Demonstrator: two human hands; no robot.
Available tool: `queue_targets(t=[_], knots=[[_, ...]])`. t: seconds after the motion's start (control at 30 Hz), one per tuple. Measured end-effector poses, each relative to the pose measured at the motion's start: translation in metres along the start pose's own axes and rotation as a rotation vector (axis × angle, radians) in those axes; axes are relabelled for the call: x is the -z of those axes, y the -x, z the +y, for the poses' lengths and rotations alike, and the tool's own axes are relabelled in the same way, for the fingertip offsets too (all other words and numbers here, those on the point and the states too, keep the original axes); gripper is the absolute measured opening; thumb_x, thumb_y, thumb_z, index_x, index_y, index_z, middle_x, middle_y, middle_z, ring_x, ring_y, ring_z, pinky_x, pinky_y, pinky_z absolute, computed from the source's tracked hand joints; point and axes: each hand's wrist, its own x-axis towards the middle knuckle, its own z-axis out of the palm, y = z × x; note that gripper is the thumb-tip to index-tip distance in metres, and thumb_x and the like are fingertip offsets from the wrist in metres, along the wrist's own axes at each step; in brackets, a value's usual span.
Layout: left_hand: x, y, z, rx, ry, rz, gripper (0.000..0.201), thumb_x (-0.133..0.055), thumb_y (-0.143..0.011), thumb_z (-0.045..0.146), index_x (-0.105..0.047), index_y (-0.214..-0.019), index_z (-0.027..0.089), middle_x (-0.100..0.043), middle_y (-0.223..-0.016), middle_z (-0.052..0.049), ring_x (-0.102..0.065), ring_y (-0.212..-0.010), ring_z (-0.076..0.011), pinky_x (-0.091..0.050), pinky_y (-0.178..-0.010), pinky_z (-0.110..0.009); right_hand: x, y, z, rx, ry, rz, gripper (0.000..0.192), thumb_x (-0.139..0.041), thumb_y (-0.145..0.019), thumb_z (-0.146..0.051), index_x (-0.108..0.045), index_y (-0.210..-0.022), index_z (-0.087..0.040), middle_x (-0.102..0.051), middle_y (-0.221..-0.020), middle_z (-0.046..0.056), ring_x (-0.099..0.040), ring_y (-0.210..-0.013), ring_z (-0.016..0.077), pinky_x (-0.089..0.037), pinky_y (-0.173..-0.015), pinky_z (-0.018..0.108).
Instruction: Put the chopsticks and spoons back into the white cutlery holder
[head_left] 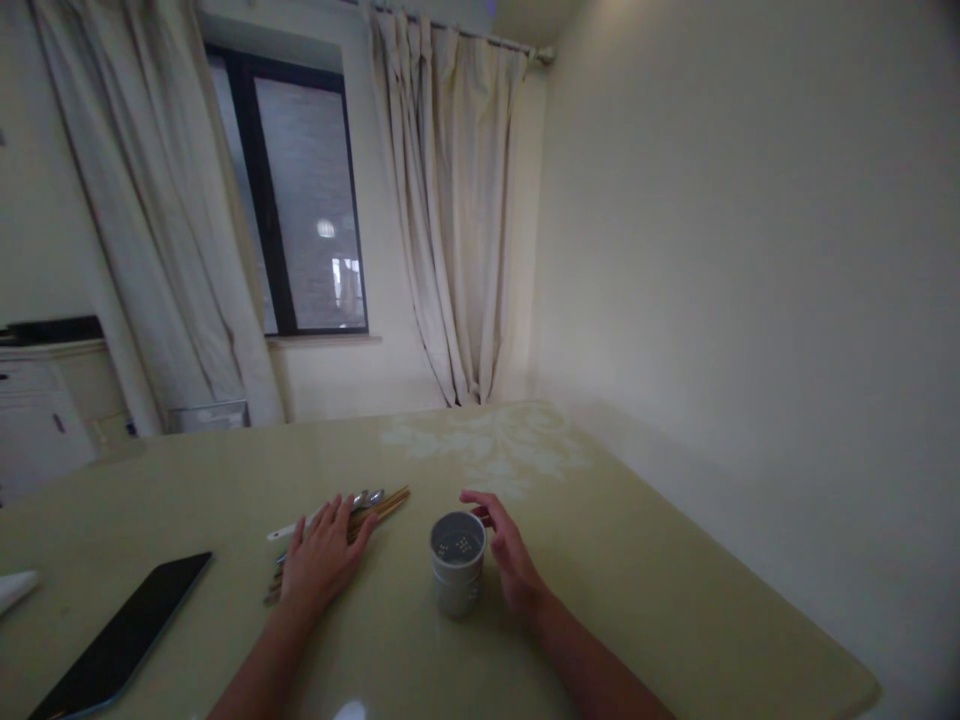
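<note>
My left hand (322,560) lies palm down, fingers stretched out, over a loose bunch of cutlery. Wooden chopsticks (390,505) and shiny metal spoon heads (372,497) stick out past its fingers, and a white handle (280,534) shows to the left. The middle of the bunch is hidden under the hand. An upright grey utensil holder (457,590) with small holes in its bottom stands to the right, with nothing inside. Beside its right rim is my right hand (514,562), fingers curved and apart; whether they touch the holder I cannot tell.
The pale green table (660,620) has a white floral pattern at its far end. On the left lie a black tablet (127,640) and part of a white object (16,588). A wall (750,300) runs along the right side; a curtained window (307,200) is behind.
</note>
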Motion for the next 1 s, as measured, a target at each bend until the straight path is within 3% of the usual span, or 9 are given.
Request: queue_targets(t=[0.37,0.5,0.57,0.7,1.0], knots=[[0.004,0.004,0.003,-0.04,-0.098,-0.011,0.069,-0.035,-0.102,0.057,-0.054,-0.154,0.015,-0.052,-0.163,-0.015,-0.047,-0.152,-0.0305,-0.024,-0.129,-0.055,-0.005,0.0,0.007,0.037,-0.032,-0.023,0.083,-0.038,-0.092,-0.089,-0.056,-0.145,-0.027,-0.063,-0.138,0.013,-0.062,-0.123,0.0341,-0.047,-0.107,0.045],[0.005,0.003,0.006,-0.002,-0.116,0.025,0.072,-0.035,-0.102,0.058,-0.05,-0.158,0.016,-0.041,-0.17,-0.014,-0.036,-0.158,-0.0328,-0.016,-0.131,-0.059,-0.004,0.0,0.009,0.055,-0.037,-0.028,0.085,-0.041,-0.091,-0.089,-0.054,-0.147,-0.027,-0.061,-0.142,0.014,-0.061,-0.126,0.0344,-0.047,-0.11,0.045],[0.006,0.002,0.008,0.023,-0.112,-0.011,0.074,-0.034,-0.102,0.06,-0.045,-0.161,0.016,-0.035,-0.173,-0.013,-0.03,-0.161,-0.0337,-0.013,-0.131,-0.061,-0.003,0.001,0.008,0.054,-0.029,-0.026,0.087,-0.042,-0.09,-0.09,-0.053,-0.148,-0.026,-0.06,-0.144,0.015,-0.06,-0.129,0.035,-0.046,-0.111,0.046],[0.008,-0.001,0.008,0.015,-0.084,-0.113,0.075,-0.031,-0.102,0.061,-0.046,-0.161,0.016,-0.038,-0.171,-0.014,-0.032,-0.16,-0.0333,-0.014,-0.131,-0.06,-0.002,0.004,0.005,0.057,-0.027,-0.027,0.087,-0.046,-0.09,-0.089,-0.05,-0.15,-0.027,-0.058,-0.147,0.015,-0.058,-0.132,0.0351,-0.044,-0.114,0.047],[0.006,-0.008,0.001,-0.019,-0.084,-0.137,0.075,-0.032,-0.102,0.061,-0.041,-0.163,0.02,-0.035,-0.172,-0.013,-0.032,-0.16,-0.0327,-0.016,-0.131,-0.059,-0.005,0.002,0.003,0.103,0.038,-0.058,0.094,-0.062,-0.082,-0.088,-0.05,-0.15,-0.025,-0.057,-0.145,0.015,-0.058,-0.132,0.0359,-0.045,-0.114,0.047]])
